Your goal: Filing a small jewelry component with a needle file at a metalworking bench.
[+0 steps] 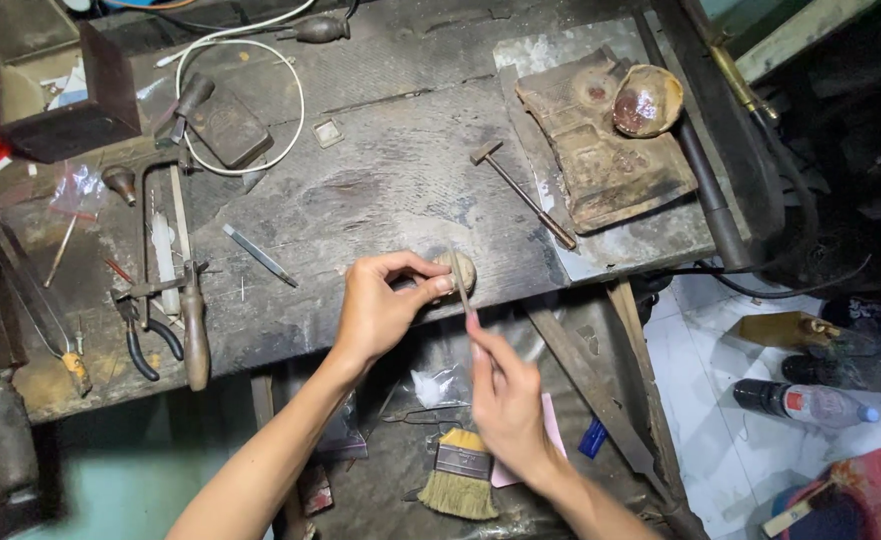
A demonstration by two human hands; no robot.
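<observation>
pinched in the right hand (505,400) — thumb and fingers closed on the near end of a thin grey metal file (463,290). long axis running near to far, tipped slightly leftward at the far end, where the blade crosses the small rounded tan wooden peg (463,268) at the near edge of the dark worn wooden workbench (380,190). left hand (380,305) just to the left of that spot, fingers curled narrow, thumb and forefinger tips pressed against the peg beside the file; whether some tiny piece sits between those fingertips cannot be told. so: file's working end at the peg, directly ahead of the right hand and immediately right of the left fingertips — touching or nearly so.

farther right on the bench, a small hammer with thin handle (520,190) lying diagonally, well apart. to the left, black-handled pliers (145,340) and a wooden-handled saw frame (185,290). below the bench, near the right wrist, a straw-bristled flat brush (460,475).
</observation>
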